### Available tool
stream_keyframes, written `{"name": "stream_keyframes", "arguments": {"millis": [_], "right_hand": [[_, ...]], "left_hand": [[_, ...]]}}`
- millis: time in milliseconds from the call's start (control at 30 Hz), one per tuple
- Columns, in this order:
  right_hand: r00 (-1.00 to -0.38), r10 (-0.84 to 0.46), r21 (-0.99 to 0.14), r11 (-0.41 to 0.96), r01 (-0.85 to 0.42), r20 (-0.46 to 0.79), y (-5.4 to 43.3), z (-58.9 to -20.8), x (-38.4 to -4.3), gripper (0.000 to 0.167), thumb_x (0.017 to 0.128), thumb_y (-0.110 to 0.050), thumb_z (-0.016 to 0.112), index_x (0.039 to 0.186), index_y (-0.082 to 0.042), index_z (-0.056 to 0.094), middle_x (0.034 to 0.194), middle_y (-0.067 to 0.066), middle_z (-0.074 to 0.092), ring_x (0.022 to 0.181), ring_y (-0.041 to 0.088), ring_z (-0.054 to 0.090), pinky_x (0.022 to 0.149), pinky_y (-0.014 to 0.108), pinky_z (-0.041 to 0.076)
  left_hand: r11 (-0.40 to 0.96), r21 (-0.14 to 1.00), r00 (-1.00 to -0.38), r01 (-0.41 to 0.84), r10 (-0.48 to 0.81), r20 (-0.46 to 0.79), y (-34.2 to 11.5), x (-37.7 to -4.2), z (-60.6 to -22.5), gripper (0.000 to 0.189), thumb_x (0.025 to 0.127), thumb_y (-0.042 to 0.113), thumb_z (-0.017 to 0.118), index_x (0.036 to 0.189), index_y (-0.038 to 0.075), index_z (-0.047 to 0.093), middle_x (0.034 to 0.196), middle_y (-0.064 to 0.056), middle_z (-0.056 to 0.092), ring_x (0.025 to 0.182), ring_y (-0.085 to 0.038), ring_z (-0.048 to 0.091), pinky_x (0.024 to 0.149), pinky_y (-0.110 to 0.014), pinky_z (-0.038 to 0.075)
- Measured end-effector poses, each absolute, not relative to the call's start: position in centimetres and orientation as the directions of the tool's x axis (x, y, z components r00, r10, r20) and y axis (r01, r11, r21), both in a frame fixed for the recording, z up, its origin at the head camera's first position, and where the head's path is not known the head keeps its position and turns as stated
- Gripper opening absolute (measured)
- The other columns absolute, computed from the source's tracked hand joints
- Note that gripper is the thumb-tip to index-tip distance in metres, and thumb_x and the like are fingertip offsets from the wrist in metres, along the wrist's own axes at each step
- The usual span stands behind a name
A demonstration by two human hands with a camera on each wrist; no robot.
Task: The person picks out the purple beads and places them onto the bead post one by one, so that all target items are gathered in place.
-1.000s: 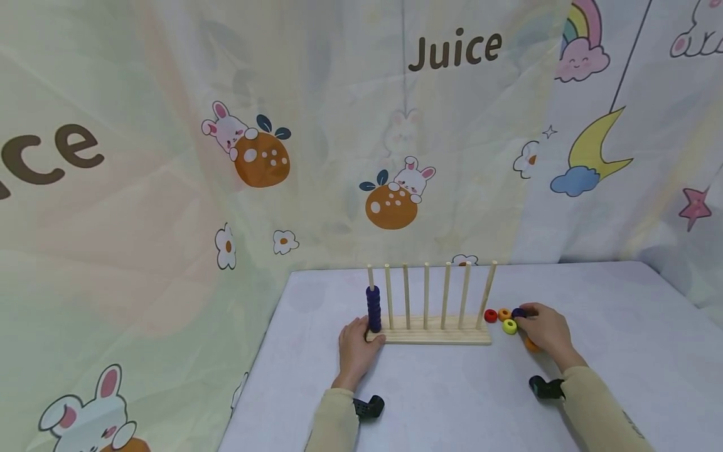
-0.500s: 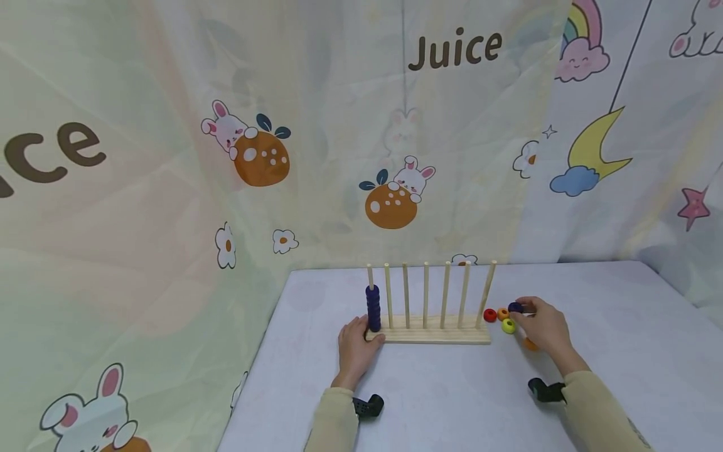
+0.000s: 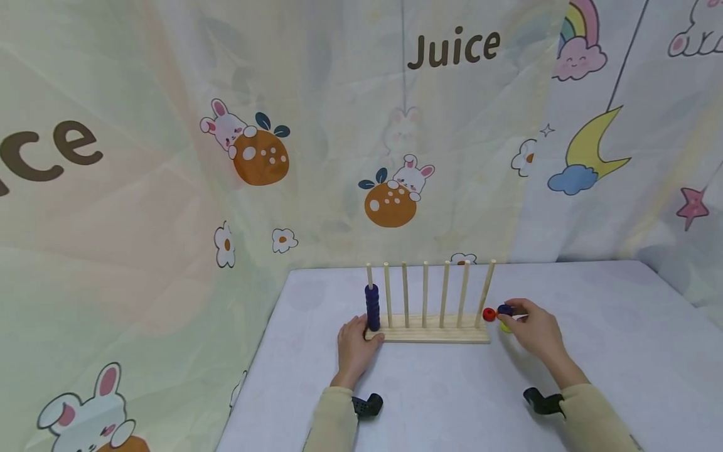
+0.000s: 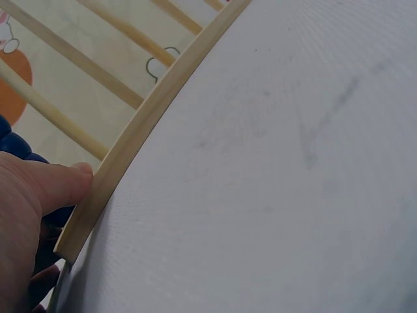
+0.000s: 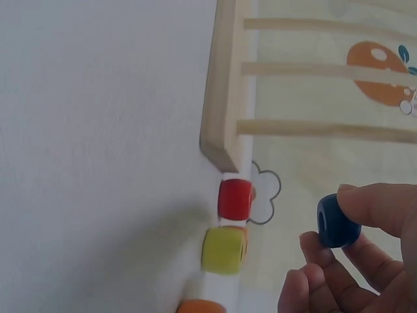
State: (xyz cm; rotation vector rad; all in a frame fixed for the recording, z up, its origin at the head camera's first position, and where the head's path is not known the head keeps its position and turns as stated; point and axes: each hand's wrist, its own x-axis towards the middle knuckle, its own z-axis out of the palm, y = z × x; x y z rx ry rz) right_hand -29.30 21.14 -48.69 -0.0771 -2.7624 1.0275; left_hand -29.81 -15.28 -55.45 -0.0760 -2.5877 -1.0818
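Note:
A wooden peg rack (image 3: 429, 337) with a row of upright pegs stands on the table. Dark blue beads (image 3: 373, 307) are stacked on its leftmost peg. My left hand (image 3: 356, 348) grips the left end of the base, its thumb on the front edge (image 4: 98, 202). Beyond the rack's right end, my right hand (image 3: 536, 329) pinches one dark blue bead (image 5: 338, 222) between thumb and fingers, held above the table. Below it lie a red bead (image 5: 234, 199), a yellow bead (image 5: 223, 250) and an orange bead (image 5: 202, 306), the last partly cut off by the frame.
A white cloth covers the table (image 3: 440, 395). Behind it hangs a printed curtain (image 3: 327, 125) with rabbits and oranges. A dark wrist-worn device (image 3: 369, 407) sits at the left wrist, another device (image 3: 542, 402) at the right.
My right hand has lifted the dark blue bead from among the loose beads and moved it slightly left, toward the rack. My left hand stays on the base.

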Motion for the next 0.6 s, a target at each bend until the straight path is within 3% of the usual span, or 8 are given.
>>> {"name": "stream_keyframes", "arguments": {"millis": [600], "right_hand": [[-0.985,-0.001,-0.669,0.734,-0.118,0.173,18.1,-49.4,-28.0,0.037,0.087,-0.024,0.068,0.115,0.000,0.061,0.101,0.015,0.068,0.080,0.021,0.058,0.061,0.028,0.045]], "left_hand": [[0.702,0.694,-0.943,0.163,-0.096,0.319,-14.9,-29.8,-55.3,0.056,0.083,0.024,0.076,0.129,-0.002,0.060,0.131,-0.016,0.062,0.131,-0.036,0.047,0.114,-0.053,0.023]]}}
